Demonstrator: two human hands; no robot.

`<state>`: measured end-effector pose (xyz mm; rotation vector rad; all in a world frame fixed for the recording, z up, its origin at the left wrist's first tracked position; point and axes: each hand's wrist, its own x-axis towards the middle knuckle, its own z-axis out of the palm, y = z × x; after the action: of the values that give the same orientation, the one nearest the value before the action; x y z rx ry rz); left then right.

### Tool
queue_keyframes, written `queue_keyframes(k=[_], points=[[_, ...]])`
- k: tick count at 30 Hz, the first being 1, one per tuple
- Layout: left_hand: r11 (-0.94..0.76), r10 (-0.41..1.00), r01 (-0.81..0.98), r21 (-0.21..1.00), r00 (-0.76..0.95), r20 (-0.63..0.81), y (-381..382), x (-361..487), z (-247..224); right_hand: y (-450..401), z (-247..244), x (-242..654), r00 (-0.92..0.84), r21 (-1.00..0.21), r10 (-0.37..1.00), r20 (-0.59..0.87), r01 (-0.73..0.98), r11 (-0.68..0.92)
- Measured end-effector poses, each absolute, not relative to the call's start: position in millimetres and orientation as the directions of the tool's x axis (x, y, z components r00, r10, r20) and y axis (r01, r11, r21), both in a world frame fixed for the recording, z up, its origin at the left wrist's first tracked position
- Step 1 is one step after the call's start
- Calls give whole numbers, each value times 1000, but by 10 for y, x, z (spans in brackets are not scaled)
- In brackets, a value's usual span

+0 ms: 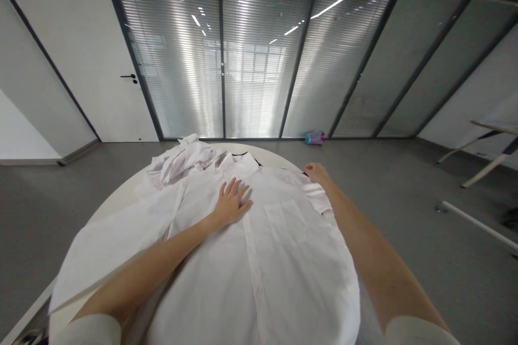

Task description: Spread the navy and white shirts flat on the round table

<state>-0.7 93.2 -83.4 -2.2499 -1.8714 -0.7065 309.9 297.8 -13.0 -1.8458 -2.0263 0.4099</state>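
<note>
A white button-front shirt (291, 264) is spread over a round table (117, 199), collar toward the far edge, one sleeve stretched out to the left. My left hand (232, 204) lies flat on its upper front beside the button strip, fingers spread. At the table's far right edge, my right hand (317, 172) has its fingers curled together by the shirt's shoulder and a small dark edge; what it pinches is too small to make out. A crumpled white cloth (182, 160) lies at the table's far left.
Beyond the table are glass partitions with blinds (254, 75) and a door (125, 108) at left. A blue and pink basket (314, 138) lies on the floor by the glass. Another table (496, 128) and a white metal leg (477, 225) stand at right.
</note>
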Motion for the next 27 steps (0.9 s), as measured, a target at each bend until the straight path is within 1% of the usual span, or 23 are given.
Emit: queue_keyframes(k=[3,5,7,10,15,17,19,22,23,25,27], points=[[-212,939,952,222,135,315,869,15,-929,2914,-207,3523,-87,-388,996,-23,919,71],[-196,946,953,232,121,300,881,7,-955,2874,-274,3636,-104,-360,993,-49,929,80],[-194,946,953,234,119,301,900,-3,-958,2848,-314,3655,-104,-328,994,-44,941,84],[-199,946,954,223,127,298,903,-9,-945,2825,-297,3589,-70,-263,998,7,962,69],[-202,945,959,199,138,295,882,-6,-934,2800,-206,3373,26,-192,977,214,981,16],[-202,944,957,207,134,300,878,-3,-932,2793,-238,3289,51,-166,963,264,986,-7],[-196,943,956,220,123,308,876,1,-925,2787,-315,3231,68,-137,969,239,990,-36],[-182,947,958,222,109,303,875,8,-912,2786,-414,3188,82,-120,988,129,990,-67],[-179,949,959,218,110,295,877,10,-910,2787,-422,3171,86,-121,990,112,990,-72],[-179,953,962,208,116,280,886,13,-909,2777,-403,3111,82,-117,988,129,991,-66],[-176,955,964,201,118,272,897,18,-908,2738,-374,2997,29,-128,974,223,992,0]])
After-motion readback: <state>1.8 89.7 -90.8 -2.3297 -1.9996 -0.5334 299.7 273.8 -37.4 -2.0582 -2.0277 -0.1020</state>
